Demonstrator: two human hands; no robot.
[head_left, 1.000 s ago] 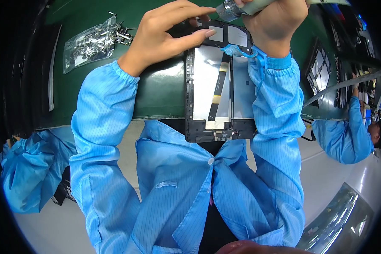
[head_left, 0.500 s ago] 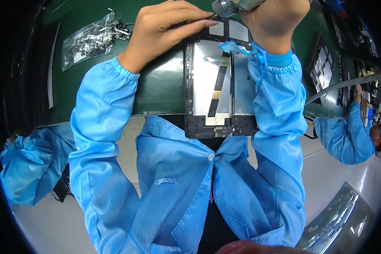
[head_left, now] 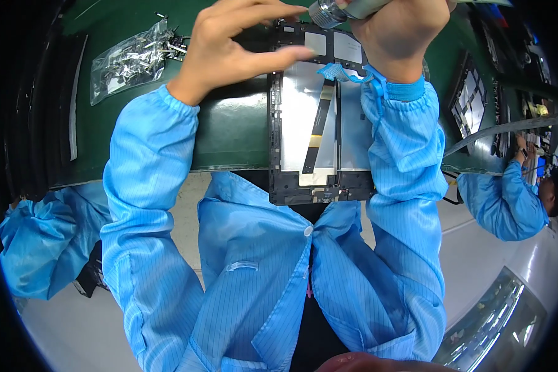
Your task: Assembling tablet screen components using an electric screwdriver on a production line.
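Observation:
A tablet housing [head_left: 301, 111] with a black frame and silver inner plates lies at the table's near edge, its inside facing up. A dark flat ribbon cable [head_left: 317, 136] runs slantwise over the plate. My right hand [head_left: 406, 31] is wrapped round an electric screwdriver [head_left: 330, 13] with a knurled metal collar, above the housing's far end; its tip is hidden. My left hand [head_left: 226, 49] hovers over the far left corner, thumb and fingers apart, the fingertips close to the collar. A blue wrist strap [head_left: 406, 90] circles my right wrist, its loose end over the housing.
A clear plastic bag [head_left: 127, 62] of small metal parts lies at the left of the green table [head_left: 229, 146], with loose parts beside it. Long dark strips [head_left: 56, 105] stand far left. Another housing [head_left: 470, 102] and a grey cable [head_left: 505, 129] are at the right. Co-workers sit on both sides.
My left thumb has spread away from the fingers, opening the earlier pinch near the screwdriver's tip. The screwdriver has shifted slightly to the left and down, and the housing slightly to the left.

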